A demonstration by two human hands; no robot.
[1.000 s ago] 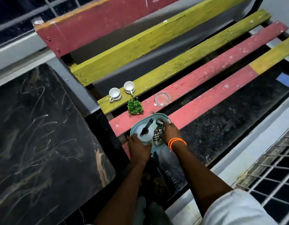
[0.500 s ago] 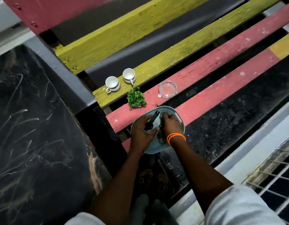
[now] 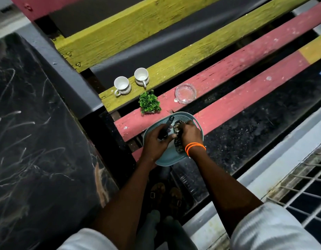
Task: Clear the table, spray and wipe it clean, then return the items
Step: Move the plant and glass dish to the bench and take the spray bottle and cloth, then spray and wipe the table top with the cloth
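Note:
A pale blue basket tray (image 3: 195, 121) lies on the red slats of a bench. Inside it my left hand (image 3: 156, 143) grips the black-topped spray bottle (image 3: 167, 126), and my right hand (image 3: 189, 135), with orange bands at the wrist, grips a checked cloth (image 3: 177, 129). Beyond the tray stand a small green plant (image 3: 148, 102), a clear glass ashtray (image 3: 185, 92) and two white cups (image 3: 122, 85) (image 3: 141, 76). The dark marble table (image 3: 38, 141) fills the left side.
The bench has yellow and red slats (image 3: 228, 69) with gaps between them. A grey ledge (image 3: 282, 159) and a wire grille (image 3: 304, 186) run along the right. My sandalled feet (image 3: 165, 193) stand on dark floor below the tray.
My left hand has moved from the tray's near rim onto the spray bottle and closed round it. My right hand has stayed on the cloth. The view has shifted closer to the bench.

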